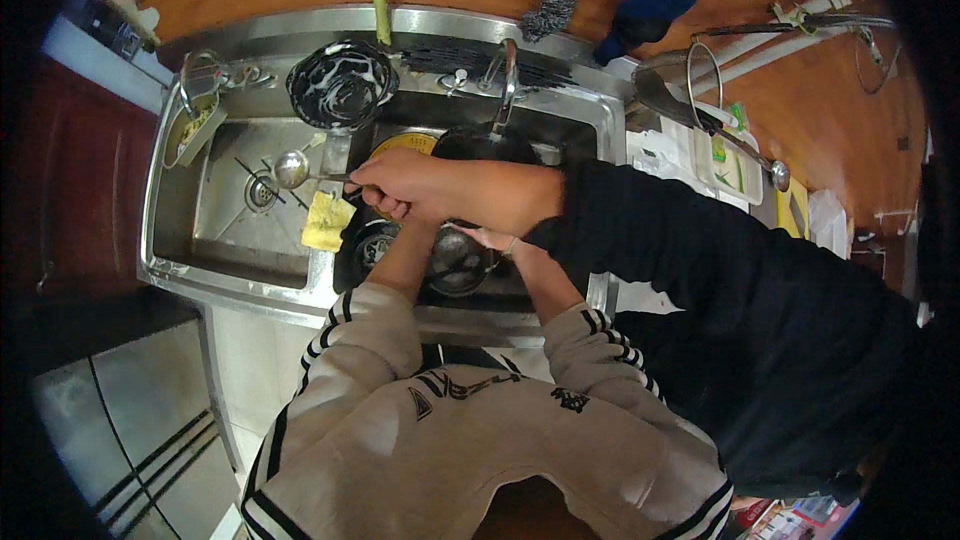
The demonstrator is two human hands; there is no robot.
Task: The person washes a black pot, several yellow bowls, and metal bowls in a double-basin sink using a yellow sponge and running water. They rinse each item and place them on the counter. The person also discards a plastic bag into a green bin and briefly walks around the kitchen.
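Observation:
My left forearm [400, 264] reaches up over the sink, and its hand is hidden beneath another person's forearm. Partly covered by that same arm, my right hand [489, 238] lies at the upper rim of a dark round pan [457, 262]; I cannot tell whether it grips the rim. The other person's hand [394, 176] is closed on the handle of a metal ladle [292, 169], whose bowl hangs over the left basin. Lower left of the pan is a dark bowl [373, 246]. A yellow round item [409, 142] shows behind the other person's hand.
The other person's black sleeve [675, 232] crosses from the right. A soapy black bowl [343, 86] rests behind the divider, and a yellow cloth [328, 221] drapes it. Over the right basin arches the faucet [510, 75]. Chopsticks [259, 180] lie by the left drain [261, 193].

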